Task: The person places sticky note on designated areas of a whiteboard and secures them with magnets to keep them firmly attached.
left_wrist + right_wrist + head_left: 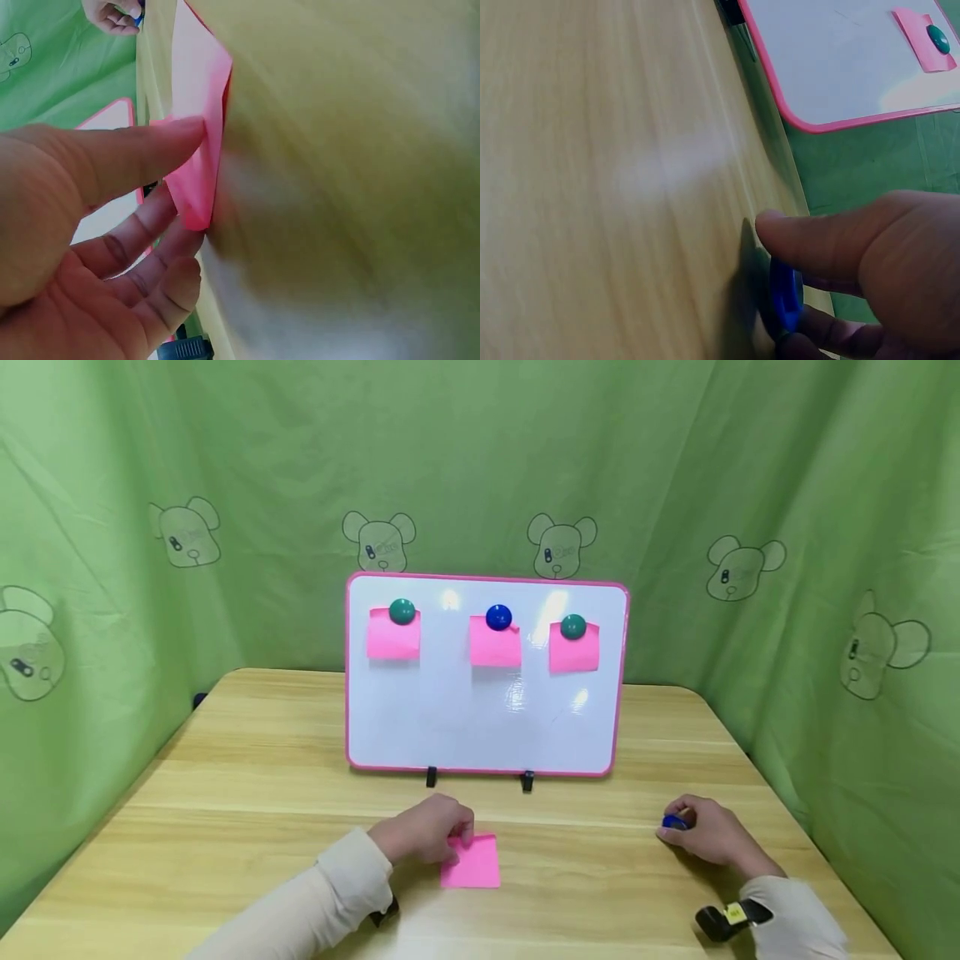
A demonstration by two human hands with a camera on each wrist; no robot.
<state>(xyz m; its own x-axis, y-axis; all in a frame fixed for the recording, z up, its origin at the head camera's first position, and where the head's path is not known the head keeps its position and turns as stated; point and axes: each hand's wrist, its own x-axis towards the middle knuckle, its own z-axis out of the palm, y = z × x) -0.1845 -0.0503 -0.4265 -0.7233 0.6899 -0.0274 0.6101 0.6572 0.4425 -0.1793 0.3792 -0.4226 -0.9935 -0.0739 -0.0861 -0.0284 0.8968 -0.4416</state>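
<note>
At the near middle of the pale wooden bench (225, 793), a square pink paper sticky note (472, 862) is pinched at its upper left corner by the left hand (423, 831), thumb over fingers. Thin, limp paper is judged easily creased, so an edge hold suits it. Behind stands a pink-framed whiteboard (486, 710), its lower half bare. Further right, a small round blue magnet (673, 822), hard, smooth and likely slippery, is clamped at its rim by the right hand (708, 833), with the bench's right edge near.
</note>
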